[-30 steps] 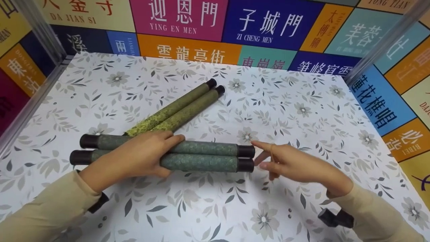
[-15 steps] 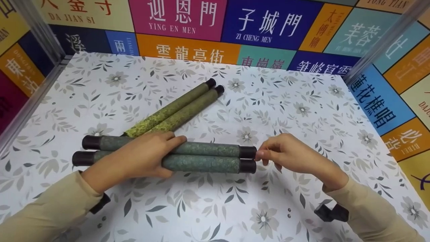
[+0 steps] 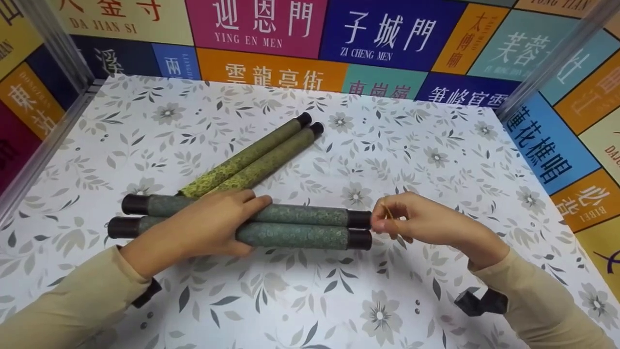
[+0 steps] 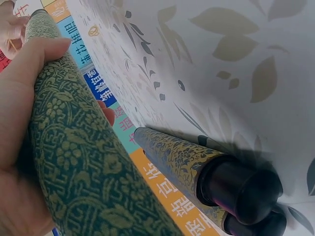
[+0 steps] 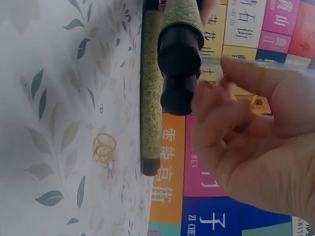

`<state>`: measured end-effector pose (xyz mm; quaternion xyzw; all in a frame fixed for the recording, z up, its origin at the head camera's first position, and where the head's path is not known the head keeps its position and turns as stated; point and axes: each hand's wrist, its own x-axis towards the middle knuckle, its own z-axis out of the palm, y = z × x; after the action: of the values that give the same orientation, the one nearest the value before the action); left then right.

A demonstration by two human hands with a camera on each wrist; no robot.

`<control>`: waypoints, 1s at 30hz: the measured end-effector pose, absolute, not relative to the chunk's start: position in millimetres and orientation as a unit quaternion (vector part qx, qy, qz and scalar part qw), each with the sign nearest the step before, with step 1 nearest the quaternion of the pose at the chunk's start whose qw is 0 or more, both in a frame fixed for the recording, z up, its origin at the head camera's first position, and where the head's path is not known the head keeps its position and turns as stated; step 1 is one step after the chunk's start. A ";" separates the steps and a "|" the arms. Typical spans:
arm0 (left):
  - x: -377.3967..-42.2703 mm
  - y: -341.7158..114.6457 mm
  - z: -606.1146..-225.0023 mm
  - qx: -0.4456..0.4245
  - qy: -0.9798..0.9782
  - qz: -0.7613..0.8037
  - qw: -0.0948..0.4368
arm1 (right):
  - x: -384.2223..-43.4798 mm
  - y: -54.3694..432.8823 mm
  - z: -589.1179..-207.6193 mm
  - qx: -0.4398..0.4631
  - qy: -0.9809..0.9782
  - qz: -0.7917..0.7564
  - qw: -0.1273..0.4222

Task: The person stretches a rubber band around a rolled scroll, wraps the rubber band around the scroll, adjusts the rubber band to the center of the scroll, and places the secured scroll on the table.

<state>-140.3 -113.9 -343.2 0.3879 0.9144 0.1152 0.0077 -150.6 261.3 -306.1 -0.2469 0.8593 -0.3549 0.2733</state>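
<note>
In the head view my left hand [image 3: 203,225] grips a green patterned scroll [image 3: 295,235], rolled into two parallel rolls with dark end caps. The scroll is held above the table, roughly level. My right hand [image 3: 424,225] is beside the scroll's right end, its fingers curled. A thin yellow rubber band [image 5: 260,83] loops over its fingers in the right wrist view. The fingertips are close to the right end caps [image 5: 179,56]; contact cannot be told. Behind the left hand lies a second, yellow-green scroll [image 3: 259,157], also in two rolls, slanting on the table and partly hidden.
Several loose yellow rubber bands [image 5: 104,149] lie on the table in the right wrist view. A white leaf-and-flower cloth [image 3: 310,300] covers the table. Colourful lettered panels [image 3: 271,24] stand behind and at the sides, with clear upright edges at the corners.
My right index finger was extended a second ago; its fingers have since curled in near the end caps. The green scroll has shifted slightly right with my left hand. The yellow-green scroll stays put.
</note>
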 end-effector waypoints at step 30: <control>-139.5 -112.8 -343.0 0.381 0.918 0.113 0.020 | -139.7 252.3 -294.9 -0.255 0.887 -0.295 0.247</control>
<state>-139.5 -112.8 -343.0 0.3806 0.9176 0.1134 0.0204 -139.7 252.3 -294.9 -0.2553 0.8870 -0.2946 0.2475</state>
